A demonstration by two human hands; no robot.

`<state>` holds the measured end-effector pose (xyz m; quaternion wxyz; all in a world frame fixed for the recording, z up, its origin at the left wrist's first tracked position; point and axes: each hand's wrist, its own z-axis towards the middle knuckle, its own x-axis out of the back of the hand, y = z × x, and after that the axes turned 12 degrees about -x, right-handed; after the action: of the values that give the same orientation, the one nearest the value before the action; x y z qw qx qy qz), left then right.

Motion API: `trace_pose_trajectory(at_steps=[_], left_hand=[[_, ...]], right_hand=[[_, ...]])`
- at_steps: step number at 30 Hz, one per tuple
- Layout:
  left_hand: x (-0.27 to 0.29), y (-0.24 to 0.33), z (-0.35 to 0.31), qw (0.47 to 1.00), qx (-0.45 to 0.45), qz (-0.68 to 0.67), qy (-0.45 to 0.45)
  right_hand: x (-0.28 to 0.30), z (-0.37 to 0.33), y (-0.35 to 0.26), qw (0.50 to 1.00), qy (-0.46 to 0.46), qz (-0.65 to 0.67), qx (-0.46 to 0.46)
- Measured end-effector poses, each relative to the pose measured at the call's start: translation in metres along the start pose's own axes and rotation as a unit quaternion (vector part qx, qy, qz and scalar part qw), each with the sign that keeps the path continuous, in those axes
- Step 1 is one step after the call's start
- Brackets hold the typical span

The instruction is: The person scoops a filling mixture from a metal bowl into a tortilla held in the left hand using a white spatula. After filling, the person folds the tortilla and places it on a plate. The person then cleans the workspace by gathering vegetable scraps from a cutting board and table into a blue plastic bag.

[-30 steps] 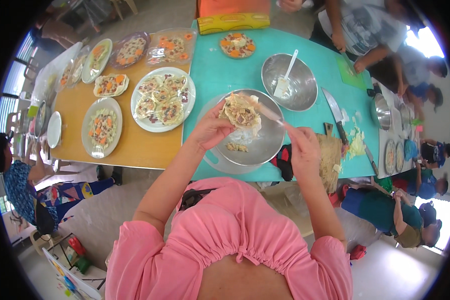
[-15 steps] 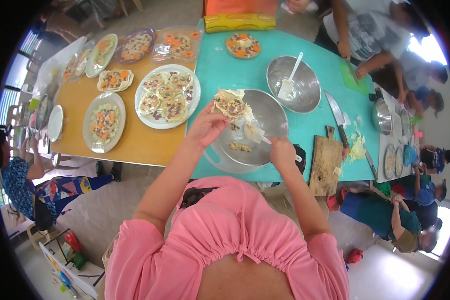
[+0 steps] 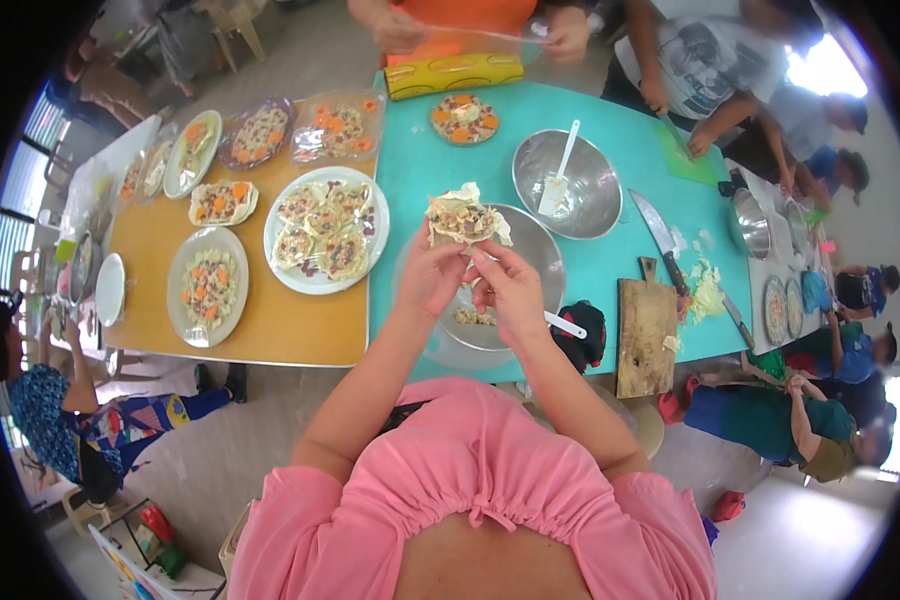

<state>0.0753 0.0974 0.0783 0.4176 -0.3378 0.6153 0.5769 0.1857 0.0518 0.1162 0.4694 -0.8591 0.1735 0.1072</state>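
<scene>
My left hand (image 3: 432,277) holds the crumbly food piece (image 3: 460,220) over the bowl's (image 3: 544,255) 11 o'clock side; my right hand (image 3: 513,290) bunches at its 5 o'clock edge, grip too hidden to tell. Keeping it level, I should press gently with both.

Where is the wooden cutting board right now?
In the head view, the wooden cutting board lies right of centre at the near edge of the teal table, between the black-and-red item and the pale scraps.

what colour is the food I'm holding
The food is mostly cream with brownish bits; clearest in head view.
</scene>
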Motion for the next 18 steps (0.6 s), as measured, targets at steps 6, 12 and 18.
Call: trace_pose_trajectory(at_steps=[6, 12, 18], left_hand=[[0.0, -0.01, 0.001, 1.0, 0.002, -0.009, 0.017], [0.0, -0.01, 0.002, 1.0, 0.025, 0.001, -0.002], [0.002, -0.009, 0.004, 1.0, 0.02, 0.019, -0.015]], right_hand=[[-0.004, 0.007, -0.005, 0.999, 0.009, 0.009, 0.032], [-0.006, 0.018, 0.002, 0.996, 0.043, 0.018, 0.079], [-0.008, 0.023, 0.0, 0.993, 0.048, 0.028, 0.103]])
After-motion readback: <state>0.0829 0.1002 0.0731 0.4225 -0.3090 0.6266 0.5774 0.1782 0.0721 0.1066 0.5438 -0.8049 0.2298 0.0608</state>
